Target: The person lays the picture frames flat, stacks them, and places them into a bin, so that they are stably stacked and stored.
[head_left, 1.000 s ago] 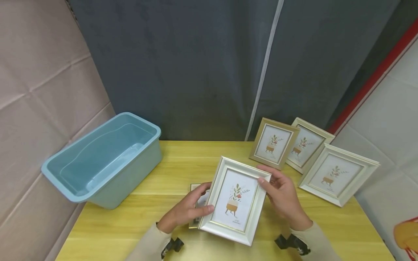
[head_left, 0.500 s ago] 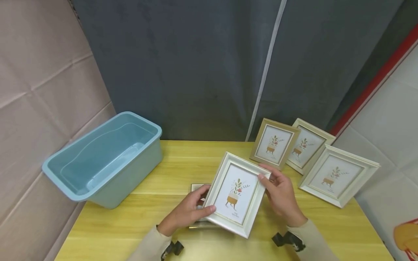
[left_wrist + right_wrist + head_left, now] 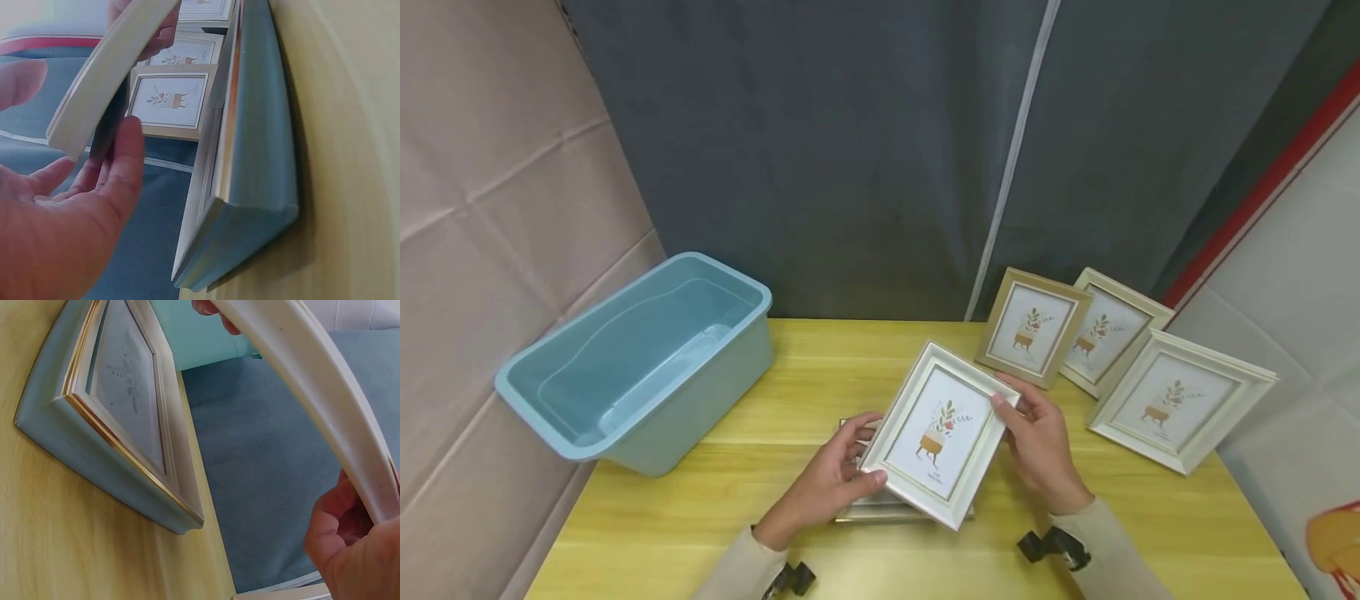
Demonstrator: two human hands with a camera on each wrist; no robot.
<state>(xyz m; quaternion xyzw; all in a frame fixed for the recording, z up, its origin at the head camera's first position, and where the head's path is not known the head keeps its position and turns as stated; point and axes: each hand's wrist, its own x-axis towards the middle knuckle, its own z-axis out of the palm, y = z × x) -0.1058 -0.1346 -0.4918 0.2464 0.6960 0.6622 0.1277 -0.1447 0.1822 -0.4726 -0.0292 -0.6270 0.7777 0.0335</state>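
Both hands hold a white picture frame (image 3: 936, 437) tilted above the table, its plant-in-a-pot print facing up. My left hand (image 3: 823, 483) grips its lower left side, thumb at the front edge and fingers behind. At the upper right corner, my right hand (image 3: 1041, 442) pinches the frame, thumb on the front. Below it another picture frame (image 3: 883, 510) lies on the table, mostly covered in the head view. The right wrist view shows this lying frame (image 3: 131, 394) face up with a similar print. A dark back panel (image 3: 112, 119) shows behind the held frame.
Three picture frames stand at the back right: a tan one (image 3: 1032, 327), a cream one (image 3: 1108, 329) and a larger white one (image 3: 1180, 400). A blue plastic bin (image 3: 700, 400) stands at the left of the wooden table (image 3: 760, 433). A grey curtain (image 3: 820, 167) hangs behind.
The held frame has risen slightly and tilted more, with both hands moving along. More of the lying frame's lower edge now shows beneath it. The standing frames and bin have stayed put.
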